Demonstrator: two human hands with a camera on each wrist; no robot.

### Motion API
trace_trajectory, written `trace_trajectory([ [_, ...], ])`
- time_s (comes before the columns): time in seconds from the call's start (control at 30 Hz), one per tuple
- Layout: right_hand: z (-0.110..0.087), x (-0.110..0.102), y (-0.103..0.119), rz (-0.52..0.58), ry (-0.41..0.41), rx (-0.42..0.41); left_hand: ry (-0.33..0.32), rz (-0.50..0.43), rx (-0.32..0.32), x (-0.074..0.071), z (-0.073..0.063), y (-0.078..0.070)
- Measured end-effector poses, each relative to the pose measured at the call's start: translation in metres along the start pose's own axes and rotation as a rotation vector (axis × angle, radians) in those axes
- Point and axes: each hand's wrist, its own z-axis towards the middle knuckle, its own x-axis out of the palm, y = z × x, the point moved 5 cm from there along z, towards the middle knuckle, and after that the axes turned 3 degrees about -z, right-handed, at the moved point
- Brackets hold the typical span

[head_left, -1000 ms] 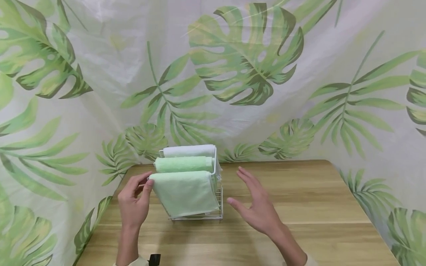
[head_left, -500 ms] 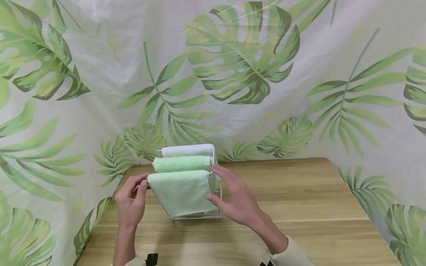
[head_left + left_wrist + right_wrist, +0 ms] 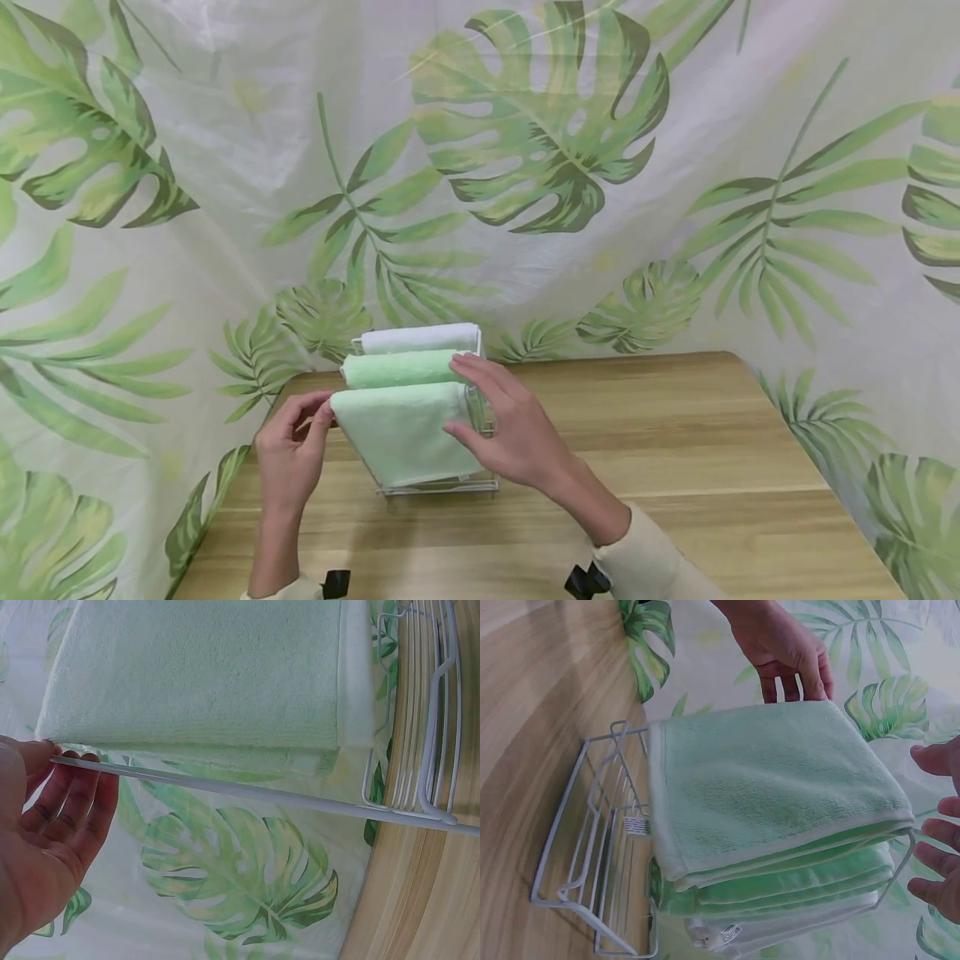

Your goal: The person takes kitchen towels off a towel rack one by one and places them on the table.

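A white wire towel rack (image 3: pixel 442 490) stands on the table with folded towels draped over its bars. The front towel (image 3: pixel 405 433) is pale green, the middle towel (image 3: pixel 397 369) brighter green, the rear towel (image 3: pixel 420 338) white. At the front towel's upper left corner, my left hand (image 3: pixel 292 450) pinches the edge between thumb and fingertips. The left wrist view shows the rack's thin rod (image 3: pixel 225 788) running into that grip. My right hand (image 3: pixel 517 421) has its fingers spread beside the towels' right ends; in the right wrist view a gap separates them from the cloth.
The wooden table (image 3: pixel 675 467) reaches out to the right of the rack. A leaf-patterned curtain (image 3: pixel 570 275) hangs behind it and at both sides. Small cloth tags (image 3: pixel 637 826) show below the towels in the right wrist view.
My right hand has moved left, from apart from the rack to beside the towels, overlapping their right ends in the head view. The left hand keeps its hold at the corner.
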Motion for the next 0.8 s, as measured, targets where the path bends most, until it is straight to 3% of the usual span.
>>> trace_trajectory([
  [0.33,0.030,0.008,0.010,-0.007,0.077,-0.040,0.005,-0.010,-0.109,0.001,0.003,0.003],
  [0.63,0.057,0.027,0.020,-0.081,0.303,-0.034,-0.004,-0.028,-0.149,-0.001,0.002,0.003],
  [0.8,0.065,0.036,0.021,-0.123,0.385,-0.029,0.005,-0.040,-0.151,-0.001,0.003,0.002],
])
